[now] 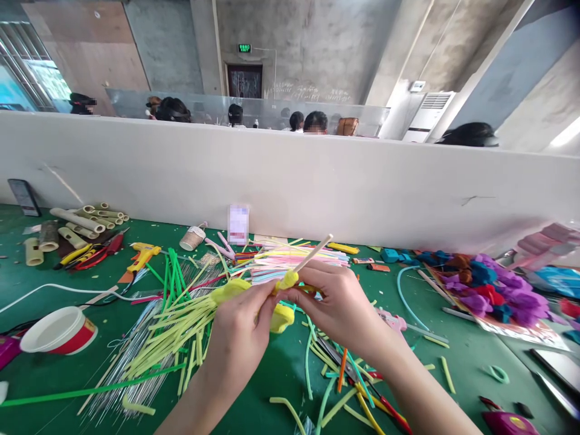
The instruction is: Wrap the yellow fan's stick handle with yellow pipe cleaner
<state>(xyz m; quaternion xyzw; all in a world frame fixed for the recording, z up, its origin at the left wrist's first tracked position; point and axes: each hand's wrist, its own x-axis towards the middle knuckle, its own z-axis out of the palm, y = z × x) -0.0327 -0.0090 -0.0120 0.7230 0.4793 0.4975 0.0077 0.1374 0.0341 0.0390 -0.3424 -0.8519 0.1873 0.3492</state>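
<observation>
Above cluttered green table (281, 374), concrete room, left hand (240, 338) and right hand (338, 305) gripping yellow-tipped stick (312, 254)

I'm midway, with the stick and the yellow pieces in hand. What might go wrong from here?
1. The pale stick is thin and its upper end juts free above the right hand; a hard push might bend or snap it.
2. The yellow pieces are pinched only by the fingers of the left hand; a dropped one could vanish among the yellow-green strips below.
3. A sweeping left forearm might knock the red-and-white cup.
</observation>
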